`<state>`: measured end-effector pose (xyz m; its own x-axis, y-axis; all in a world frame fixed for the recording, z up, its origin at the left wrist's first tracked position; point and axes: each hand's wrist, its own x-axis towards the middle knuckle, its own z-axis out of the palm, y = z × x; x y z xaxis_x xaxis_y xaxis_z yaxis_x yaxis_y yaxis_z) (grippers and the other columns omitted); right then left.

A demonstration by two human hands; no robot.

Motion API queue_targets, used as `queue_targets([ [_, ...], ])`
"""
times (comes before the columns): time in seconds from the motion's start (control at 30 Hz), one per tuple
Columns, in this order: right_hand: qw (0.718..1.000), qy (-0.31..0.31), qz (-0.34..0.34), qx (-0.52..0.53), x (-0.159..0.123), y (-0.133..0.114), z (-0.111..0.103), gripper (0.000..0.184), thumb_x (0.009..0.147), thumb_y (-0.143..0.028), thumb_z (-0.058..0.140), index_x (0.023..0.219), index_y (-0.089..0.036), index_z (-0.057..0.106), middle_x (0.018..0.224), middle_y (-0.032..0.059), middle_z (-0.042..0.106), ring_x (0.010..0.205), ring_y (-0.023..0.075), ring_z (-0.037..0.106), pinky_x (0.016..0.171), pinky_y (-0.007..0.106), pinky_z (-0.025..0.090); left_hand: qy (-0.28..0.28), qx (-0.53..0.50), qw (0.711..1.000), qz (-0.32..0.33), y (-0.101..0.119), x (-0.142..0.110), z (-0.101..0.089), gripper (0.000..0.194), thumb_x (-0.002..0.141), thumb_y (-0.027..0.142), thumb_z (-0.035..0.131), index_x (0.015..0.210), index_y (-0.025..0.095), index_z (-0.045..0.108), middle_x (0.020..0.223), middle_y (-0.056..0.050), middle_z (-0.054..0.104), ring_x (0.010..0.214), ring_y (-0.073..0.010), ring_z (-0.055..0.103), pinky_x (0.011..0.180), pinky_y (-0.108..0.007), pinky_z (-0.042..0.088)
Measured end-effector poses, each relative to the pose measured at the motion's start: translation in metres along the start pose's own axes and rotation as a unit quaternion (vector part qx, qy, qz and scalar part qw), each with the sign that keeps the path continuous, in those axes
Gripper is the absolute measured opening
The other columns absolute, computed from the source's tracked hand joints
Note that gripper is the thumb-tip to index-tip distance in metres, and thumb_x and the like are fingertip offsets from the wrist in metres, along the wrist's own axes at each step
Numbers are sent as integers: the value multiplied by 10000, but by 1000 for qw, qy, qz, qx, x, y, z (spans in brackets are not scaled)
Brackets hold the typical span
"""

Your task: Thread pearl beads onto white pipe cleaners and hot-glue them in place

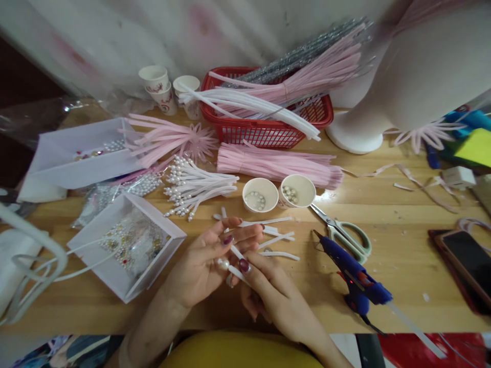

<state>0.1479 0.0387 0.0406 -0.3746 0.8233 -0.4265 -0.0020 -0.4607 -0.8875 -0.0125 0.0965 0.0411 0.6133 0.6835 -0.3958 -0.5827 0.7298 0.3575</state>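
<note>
Evidently two hands worked over the middle of the near edge of the surface (406,220): the left hand (205,263), palm up and fingers curled, had its grip closed around one plain, fuzzy white stem (237,252), while the right hand (274,286), palm down, clamped one slender pearl-tipped stem (235,271). Beyond stood two round paper cups (306,192), near one pair of scissors (333,224).

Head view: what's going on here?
A person is working at a wooden table with both hands close together. The left hand holds a white stem; the right hand pinches a pearl-tipped stem. Loose white pieces lie just beyond, with a pile of pearl-tipped stems farther left. The glue gun and scissors lie to the right, unheld.
</note>
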Motion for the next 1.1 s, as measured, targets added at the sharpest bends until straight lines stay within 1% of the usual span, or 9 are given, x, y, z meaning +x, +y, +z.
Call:
queue_targets([
  [0.3,1000,-12,-4,-23,-1,6,-2,397,1091,-482,365,929,-194,586,571,-71,517,426,65,399,427,178,304,-61,63,996,-16,4,3,-6,262,875,114,724,1120,201,691,1136,-97,812,838,-147,778,560,-151,570],
  [0.37,1000,-13,-5,-17,-1,8,-2,402,1082,-519,375,951,-198,578,581,-69,499,462,81,421,464,192,330,-78,61,995,-18,3,5,-5,295,858,121,746,1139,197,694,1158,-103,806,863,-138,775,583,-135,551],
  [0.47,1000,7,-28,8,-1,8,-2,476,1026,-640,408,947,-210,597,690,-32,525,548,109,433,529,227,366,-92,59,993,-41,-1,8,1,279,854,104,737,1117,195,710,1126,-97,816,900,-153,776,695,-188,574],
  [0.57,998,24,-37,45,-3,7,-1,543,946,-744,453,938,-231,631,821,4,536,651,139,430,589,255,377,-72,74,993,-50,-4,9,10,278,840,99,747,1097,203,725,1131,-91,815,1009,-167,764,796,-219,574],
  [0.7,990,38,5,137,-9,10,-5,462,935,-704,545,939,-246,606,745,-39,410,627,120,347,550,228,297,-20,179,984,9,3,9,26,211,869,194,753,1078,223,749,1216,-81,787,1208,-203,689,927,-242,549],
  [0.8,980,51,17,191,-14,12,-11,439,926,-671,604,900,-237,543,702,-70,328,578,97,261,500,213,216,33,316,941,118,13,10,39,131,909,252,714,1017,221,782,1148,-61,804,1177,-196,695,1009,-231,504],
  [0.87,977,58,-6,207,-16,13,-15,433,920,-654,632,897,-237,519,684,-82,316,561,92,233,484,206,203,65,391,904,160,17,11,44,133,901,255,720,1004,215,795,1109,-58,807,1116,-193,713,999,-227,510],
  [0.93,976,61,-40,203,-17,14,-18,404,942,-629,619,921,-237,523,676,-88,324,545,89,229,474,201,217,87,425,887,156,16,12,45,162,865,254,758,1017,214,797,1103,-61,808,1086,-202,724,969,-240,536],
  [1.1,980,98,-102,138,-15,16,-19,346,1027,-562,515,1088,-226,565,658,-86,390,523,94,288,476,208,284,101,435,889,102,-3,13,40,241,799,291,823,1031,223,810,1108,-67,814,1059,-227,732,942,-285,557],
])
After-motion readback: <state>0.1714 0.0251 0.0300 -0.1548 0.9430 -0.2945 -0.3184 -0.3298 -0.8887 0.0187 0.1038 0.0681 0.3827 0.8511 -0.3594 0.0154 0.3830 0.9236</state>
